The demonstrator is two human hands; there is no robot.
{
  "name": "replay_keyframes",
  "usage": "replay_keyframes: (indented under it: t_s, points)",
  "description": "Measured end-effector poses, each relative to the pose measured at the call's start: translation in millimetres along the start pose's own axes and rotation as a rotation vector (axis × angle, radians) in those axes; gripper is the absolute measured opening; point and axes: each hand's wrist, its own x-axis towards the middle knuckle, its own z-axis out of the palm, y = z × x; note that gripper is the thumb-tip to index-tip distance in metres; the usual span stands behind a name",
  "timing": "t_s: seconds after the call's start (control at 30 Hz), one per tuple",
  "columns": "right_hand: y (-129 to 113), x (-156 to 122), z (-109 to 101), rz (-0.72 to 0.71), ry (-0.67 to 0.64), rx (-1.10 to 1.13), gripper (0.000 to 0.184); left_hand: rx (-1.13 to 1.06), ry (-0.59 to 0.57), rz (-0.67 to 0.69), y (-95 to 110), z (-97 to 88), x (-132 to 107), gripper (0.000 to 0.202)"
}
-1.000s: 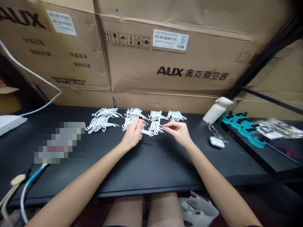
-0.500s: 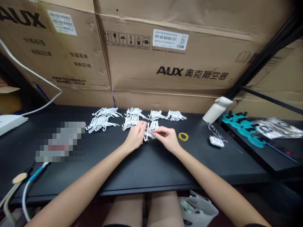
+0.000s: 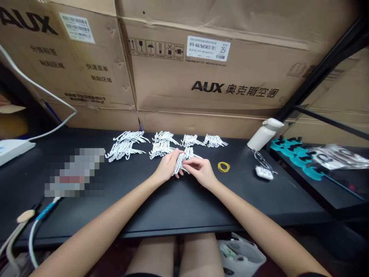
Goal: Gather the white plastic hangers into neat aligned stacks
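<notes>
My left hand (image 3: 167, 166) is closed around a small bundle of white wire hooks (image 3: 179, 163), held slightly above the black table. At the bundle's right side, my right hand (image 3: 202, 172) has thumb and fingers pinched together; the fingertips touch the hooks, and whether they grip one is hard to see. Behind the hands lie several piles of similar hooks, among them a left pile (image 3: 122, 150), a middle pile (image 3: 160, 149) and a far right pile (image 3: 215, 141). One pile (image 3: 189, 152) is partly hidden by my hands.
Yellow rubber bands (image 3: 223, 167) lie right of my right hand. Farther right are a white bottle (image 3: 263, 135), a white earphone case (image 3: 264, 173) and teal plastic pieces (image 3: 300, 156). Large cardboard boxes (image 3: 230, 104) stand behind the table (image 3: 184, 207). Cables run at left.
The white hooks in my left hand now show as a bundle lying side by side, where a single bent loop stood out before. My right fingertips have shifted slightly left onto them.
</notes>
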Motion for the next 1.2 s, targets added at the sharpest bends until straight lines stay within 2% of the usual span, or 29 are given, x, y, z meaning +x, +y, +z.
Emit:
replay_keyframes:
  t_s: [0.1,0.27,0.53,0.67,0.83,1.03,1.2]
  points:
    - [0,-1,1,0.010,-0.024,0.036,0.013,-0.074,0.004,-0.076,4,1.2,0,0.042]
    - [0,-2,2,0.064,-0.048,0.070,0.016,-0.097,0.046,-0.082,6,4.7,-3,0.032]
    - [-3,-4,4,0.028,-0.018,0.044,0.018,-0.201,0.025,-0.226,12,3.9,-5,0.026]
    - [-6,-4,3,0.008,0.017,0.017,0.018,-0.261,-0.034,-0.274,17,0.8,-6,0.030]
    - [-6,-6,4,-0.108,0.020,-0.170,0.015,-0.200,-0.032,-0.244,12,1.7,-4,0.039]
    - [-6,-6,7,-0.376,-0.025,-0.381,0.014,-0.180,0.043,-0.234,9,4.3,-4,0.036]
    - [-5,-8,8,-0.424,-0.090,-0.436,0.018,-0.089,-0.052,-0.146,9,5.8,-6,0.040]
